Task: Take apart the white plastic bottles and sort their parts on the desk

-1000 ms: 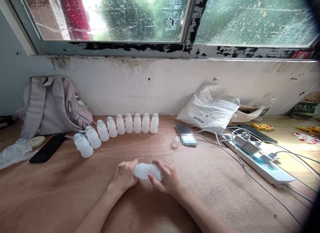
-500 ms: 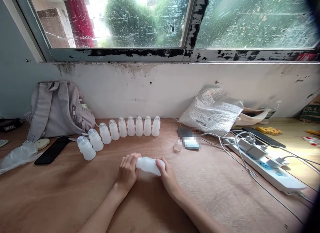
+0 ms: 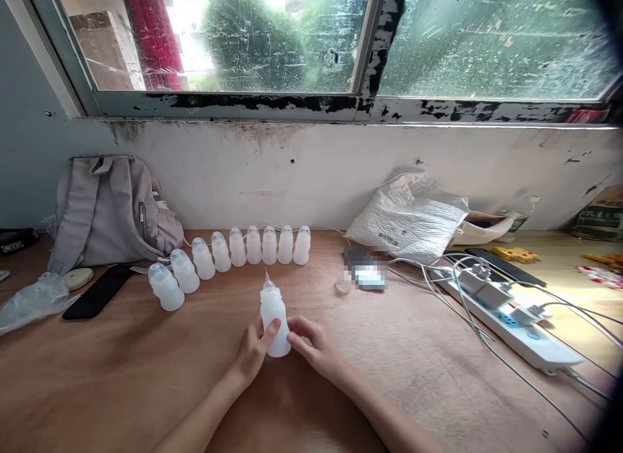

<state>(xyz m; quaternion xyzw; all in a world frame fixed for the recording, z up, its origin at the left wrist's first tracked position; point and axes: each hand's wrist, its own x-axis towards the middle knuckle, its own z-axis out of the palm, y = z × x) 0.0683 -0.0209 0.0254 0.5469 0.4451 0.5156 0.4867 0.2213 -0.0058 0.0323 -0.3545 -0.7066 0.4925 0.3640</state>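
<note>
A small white squeeze bottle (image 3: 273,317) with a pointed nozzle stands upright on the wooden table (image 3: 146,375). My left hand (image 3: 256,350) grips its lower body from the left, thumb across the front. My right hand (image 3: 311,346) touches the bottle's base from the right with curled fingers. Behind them a curved row of several capped white bottles (image 3: 228,258) runs along the table. A small clear cap (image 3: 342,284) lies to the right of the row.
A grey backpack (image 3: 107,209) leans on the wall at left, with a black phone (image 3: 97,292) and a plastic bag (image 3: 29,297) near it. A white plastic bag (image 3: 409,216), a power strip (image 3: 511,323) with chargers and cables sit at right.
The bottle lay sideways between both hands; now it stands upright with its nozzle up. My hands have shifted to its lower part.
</note>
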